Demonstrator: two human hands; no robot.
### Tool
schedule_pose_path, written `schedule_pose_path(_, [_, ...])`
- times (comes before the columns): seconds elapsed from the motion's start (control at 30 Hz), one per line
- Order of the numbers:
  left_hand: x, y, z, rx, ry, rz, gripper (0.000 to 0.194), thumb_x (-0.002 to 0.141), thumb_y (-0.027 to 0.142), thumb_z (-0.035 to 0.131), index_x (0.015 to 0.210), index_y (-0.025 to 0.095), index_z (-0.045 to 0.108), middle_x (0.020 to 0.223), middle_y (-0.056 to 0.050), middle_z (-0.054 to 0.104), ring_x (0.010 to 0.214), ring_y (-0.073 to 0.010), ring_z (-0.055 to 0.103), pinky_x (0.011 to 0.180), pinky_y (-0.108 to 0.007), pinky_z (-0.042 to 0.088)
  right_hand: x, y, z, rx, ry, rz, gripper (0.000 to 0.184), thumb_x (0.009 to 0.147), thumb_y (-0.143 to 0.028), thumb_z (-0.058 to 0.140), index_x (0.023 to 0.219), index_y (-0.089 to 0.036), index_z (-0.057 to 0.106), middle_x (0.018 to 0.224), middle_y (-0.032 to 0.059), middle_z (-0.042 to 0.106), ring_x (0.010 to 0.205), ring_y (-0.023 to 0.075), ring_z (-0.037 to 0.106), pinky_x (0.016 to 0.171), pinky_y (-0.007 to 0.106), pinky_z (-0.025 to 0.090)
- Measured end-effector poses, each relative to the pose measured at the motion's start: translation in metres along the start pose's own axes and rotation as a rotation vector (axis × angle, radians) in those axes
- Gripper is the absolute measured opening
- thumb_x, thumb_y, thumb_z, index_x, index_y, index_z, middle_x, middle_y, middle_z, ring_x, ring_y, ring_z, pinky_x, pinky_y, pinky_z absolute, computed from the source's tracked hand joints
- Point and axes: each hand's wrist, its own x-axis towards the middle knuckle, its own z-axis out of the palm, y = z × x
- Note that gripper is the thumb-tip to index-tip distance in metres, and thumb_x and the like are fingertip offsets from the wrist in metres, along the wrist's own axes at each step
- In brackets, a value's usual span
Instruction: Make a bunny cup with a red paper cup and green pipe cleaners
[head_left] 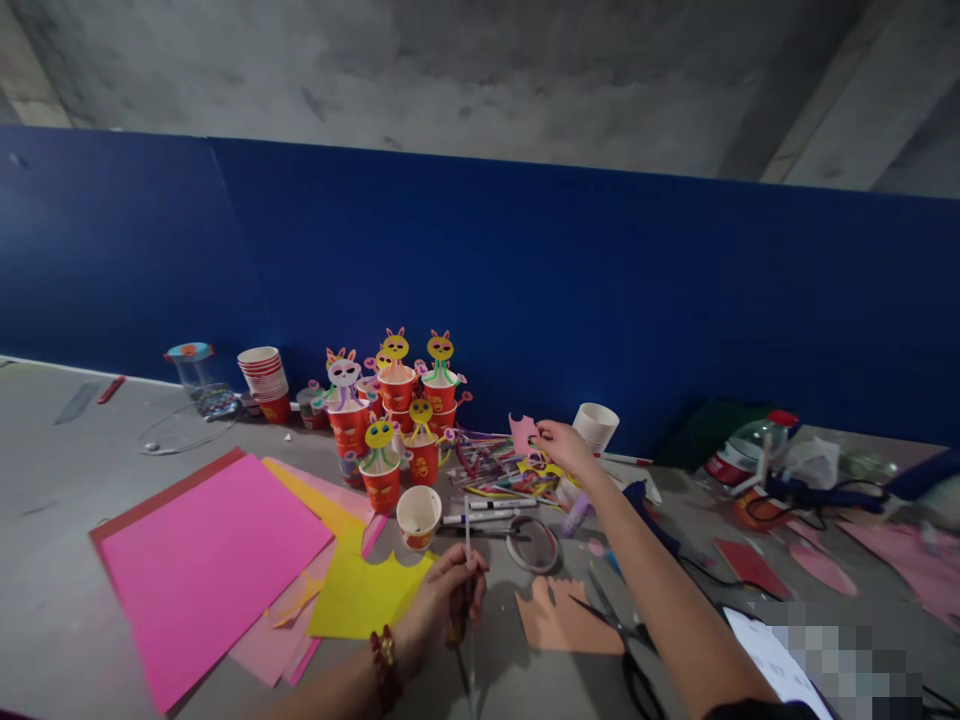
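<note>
My left hand (446, 598), a beaded bracelet at its wrist, is closed on a thin translucent straw (469, 525) held upright. Beneath its fingers shows a tool with a brownish handle and a thin dark shaft, partly hidden. Over the pile of coloured sticks (499, 470), my right hand (564, 448) pinches a cut piece of pink paper (522, 434). An open paper cup (418, 515) stands just beyond my left hand. Red cups with paper cat figures (379, 485) are grouped behind it. Yellow paper (364, 590) with a scalloped edge lies beside my left wrist.
Black scissors (634, 650) lie across cut orange paper (559, 620), near a tape roll (532, 543) and markers (491, 506). Pink sheets (214, 570) cover the left. Stacked cups (262, 375) stand by the blue partition (525, 300); a bottle (750, 445) and phone (772, 660) are right.
</note>
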Motion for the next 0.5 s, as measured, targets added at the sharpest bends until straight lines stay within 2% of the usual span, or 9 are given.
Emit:
schedule_pose_path(0.1, [0.001,-0.001,0.0,-0.001,0.004,-0.001,0.034,0.074,0.048,0.074,0.081,0.02,0.057,0.051,0.006,0.054,0.036,-0.0074,0.043,0.039,-0.019,0.034,-0.001,0.0,-0.005,0.033,0.033,0.015,0.021,0.081,-0.027,0.06,0.098,-0.02,0.068,0.085,0.0042,0.075,0.052,0.0153,0.063,0.047,0.023,0.042])
schedule_pose_path(0.17, [0.001,-0.001,0.001,-0.002,0.002,-0.004,0.036,0.073,0.05,0.075,0.08,0.02,0.056,0.05,0.006,0.054,0.035,-0.0074,0.042,0.038,-0.019,0.033,-0.002,-0.002,-0.008,0.058,0.075,0.015,0.023,0.079,-0.029,0.065,0.1,-0.02,0.069,0.095,0.0081,0.075,0.068,0.0196,0.069,0.055,0.025,0.046])
schedule_pose_path(0.27, [0.001,-0.001,0.001,-0.003,-0.001,-0.007,0.037,0.073,0.05,0.075,0.081,0.02,0.056,0.051,0.006,0.055,0.036,-0.0071,0.042,0.038,-0.018,0.033,-0.002,-0.006,-0.01,0.127,0.121,0.008,0.029,0.076,-0.033,0.071,0.102,-0.02,0.069,0.101,0.0104,0.075,0.091,0.0251,0.069,0.069,0.029,0.049])
schedule_pose_path(0.33, [0.001,0.0,0.001,-0.003,0.002,-0.003,0.036,0.073,0.048,0.075,0.081,0.019,0.056,0.052,0.005,0.055,0.037,-0.0068,0.042,0.039,-0.018,0.033,0.0,-0.007,-0.009,0.202,0.118,0.014,0.033,0.074,-0.032,0.074,0.104,-0.02,0.069,0.1,0.0095,0.075,0.088,0.024,0.069,0.07,0.03,0.049])
schedule_pose_path(0.4, [0.0,0.002,0.002,-0.002,0.004,0.005,0.035,0.074,0.048,0.075,0.081,0.019,0.056,0.052,0.005,0.055,0.038,-0.0068,0.043,0.04,-0.018,0.032,0.001,-0.008,-0.008,0.292,0.107,0.029,0.033,0.071,-0.029,0.074,0.102,-0.019,0.07,0.096,0.0077,0.075,0.077,0.0204,0.068,0.065,0.028,0.049])
schedule_pose_path(0.5, [-0.002,0.004,0.003,-0.006,0.001,0.016,0.033,0.075,0.046,0.075,0.081,0.019,0.057,0.052,0.004,0.055,0.039,-0.007,0.043,0.041,-0.018,0.032,-0.004,-0.012,-0.009,0.451,0.095,0.059,0.034,0.074,-0.035,0.07,0.104,-0.018,0.068,0.073,0.0012,0.069,0.054,0.0134,0.057,0.049,0.023,0.04])
